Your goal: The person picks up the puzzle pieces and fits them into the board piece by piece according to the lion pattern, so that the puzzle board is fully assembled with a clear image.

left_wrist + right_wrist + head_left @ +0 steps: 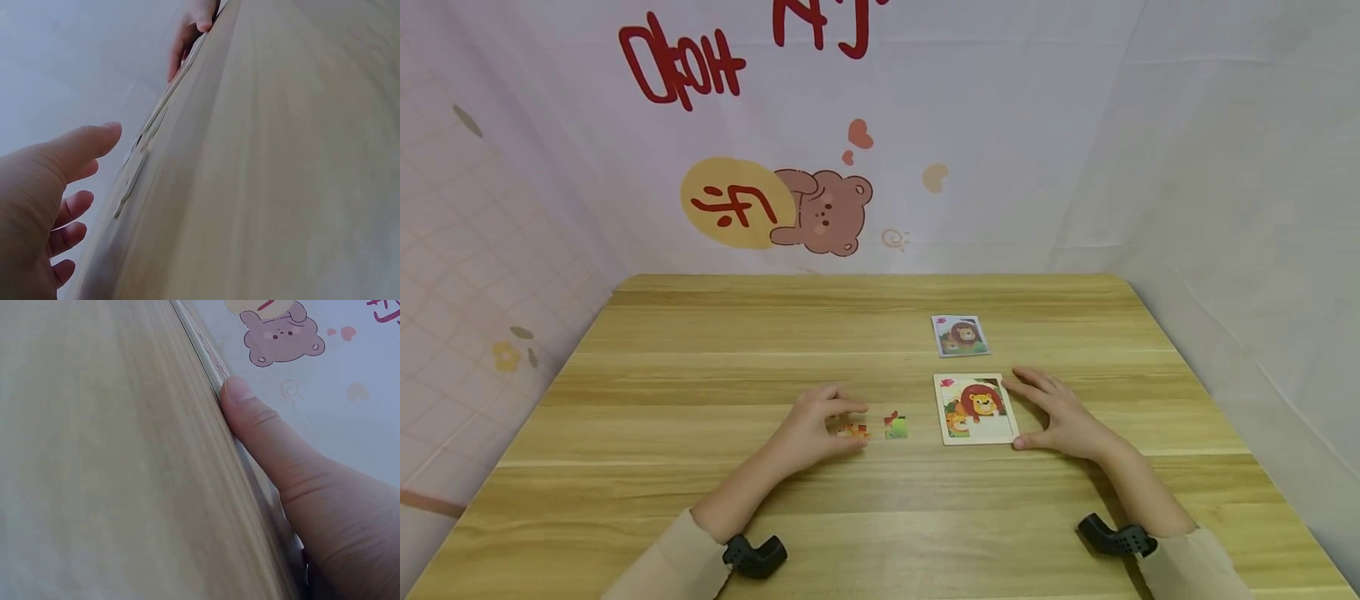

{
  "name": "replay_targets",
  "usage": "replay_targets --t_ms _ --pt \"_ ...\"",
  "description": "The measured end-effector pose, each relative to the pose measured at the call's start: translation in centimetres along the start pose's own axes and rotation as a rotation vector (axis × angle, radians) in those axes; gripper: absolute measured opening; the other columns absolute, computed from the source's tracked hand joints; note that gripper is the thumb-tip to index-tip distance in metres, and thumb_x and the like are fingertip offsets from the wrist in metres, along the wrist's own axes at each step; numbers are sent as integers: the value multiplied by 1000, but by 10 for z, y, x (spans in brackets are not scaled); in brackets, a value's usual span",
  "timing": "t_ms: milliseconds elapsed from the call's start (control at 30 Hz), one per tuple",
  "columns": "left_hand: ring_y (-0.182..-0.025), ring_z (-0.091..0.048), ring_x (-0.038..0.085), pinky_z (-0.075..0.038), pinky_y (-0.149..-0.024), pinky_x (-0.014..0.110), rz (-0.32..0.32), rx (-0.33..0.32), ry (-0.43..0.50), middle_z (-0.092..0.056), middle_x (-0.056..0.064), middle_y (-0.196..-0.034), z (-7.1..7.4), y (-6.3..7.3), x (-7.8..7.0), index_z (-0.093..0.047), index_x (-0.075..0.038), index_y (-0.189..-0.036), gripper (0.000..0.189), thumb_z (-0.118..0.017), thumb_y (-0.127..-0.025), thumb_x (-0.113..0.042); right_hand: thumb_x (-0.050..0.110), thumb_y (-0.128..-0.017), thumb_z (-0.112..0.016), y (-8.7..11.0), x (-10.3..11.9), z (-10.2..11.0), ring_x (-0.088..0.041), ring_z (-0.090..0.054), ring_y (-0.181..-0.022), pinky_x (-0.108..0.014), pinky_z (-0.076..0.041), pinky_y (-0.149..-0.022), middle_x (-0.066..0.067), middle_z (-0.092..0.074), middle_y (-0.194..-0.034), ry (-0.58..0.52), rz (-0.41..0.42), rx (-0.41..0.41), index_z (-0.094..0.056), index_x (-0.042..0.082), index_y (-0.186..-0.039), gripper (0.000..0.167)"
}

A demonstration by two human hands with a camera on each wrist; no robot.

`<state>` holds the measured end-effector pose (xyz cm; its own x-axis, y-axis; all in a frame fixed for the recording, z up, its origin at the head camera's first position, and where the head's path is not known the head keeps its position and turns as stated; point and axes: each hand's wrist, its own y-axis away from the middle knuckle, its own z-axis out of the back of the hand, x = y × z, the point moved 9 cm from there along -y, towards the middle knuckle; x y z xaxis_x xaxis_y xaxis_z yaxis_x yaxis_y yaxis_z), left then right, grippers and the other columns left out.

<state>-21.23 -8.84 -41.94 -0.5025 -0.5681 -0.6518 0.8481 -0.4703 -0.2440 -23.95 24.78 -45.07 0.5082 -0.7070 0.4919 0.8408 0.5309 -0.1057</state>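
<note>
A puzzle board [994, 433] with a light frame and a lion picture lies on the table; its lower right part is bare. My right hand [1063, 421] holds the board at its right side, thumb at the lower corner and fingers at the upper one. In the right wrist view the thumb [259, 422] presses the board's edge. My left hand [816, 425] hovers around an orange puzzle piece [852, 431], thumb and fingers apart on either side of it. A green puzzle piece [896, 426] lies between that hand and the board.
A small lion picture card [961, 336] lies behind the board. The wooden table [700, 333] ends at a white cloth backdrop [1000, 125] with a printed bear. Black wrist devices [754, 557] sit on both wrists.
</note>
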Motion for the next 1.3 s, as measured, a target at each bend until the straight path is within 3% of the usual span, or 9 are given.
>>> replay_targets --t_ms 367,600,1000,1167,1300 --pt "-97 -46 12 -30 -90 43 58 67 -2 -54 -9 -98 3 5 18 -73 -17 -109 44 -85 -70 -36 54 -68 -80 0 -1 0 -43 -16 -137 -66 -14 -100 -14 -25 -153 -4 -7 3 -43 17 -145 93" --pt "-97 -47 12 -29 -91 44 39 62 13 -53 -12 -96 3 4 20 -76 -20 -97 32 -86 -70 -34 54 -69 -80 0 -1 0 -43 -16 -137 -67 -14 -100 -15 -26 -153 -1 -8 3 -44 15 -145 93" --pt "-97 -47 12 -29 -93 46 -8 29 7 -56 -12 -95 3 4 18 -77 -21 -92 28 -87 -69 -33 52 -68 -81 0 0 0 -44 -16 -137 -67 -13 -100 -16 -26 -152 -7 3 -2 -44 14 -145 94" --pt "-97 -47 11 -31 -93 43 9 22 13 -55 -13 -95 4 3 18 -76 -21 -91 27 -87 -69 -32 52 -68 -81 0 0 0 -45 -16 -137 -67 -14 -99 -15 -26 -152 -10 3 -1 -43 15 -145 93" --pt "-95 -47 11 -37 -86 40 17 -2 26 -55 -12 -95 5 1 14 -76 -21 -91 28 -87 -68 -31 53 -69 -80 0 0 0 -45 -16 -136 -67 -14 -99 -15 -26 -152 -8 4 0 -43 15 -145 92"
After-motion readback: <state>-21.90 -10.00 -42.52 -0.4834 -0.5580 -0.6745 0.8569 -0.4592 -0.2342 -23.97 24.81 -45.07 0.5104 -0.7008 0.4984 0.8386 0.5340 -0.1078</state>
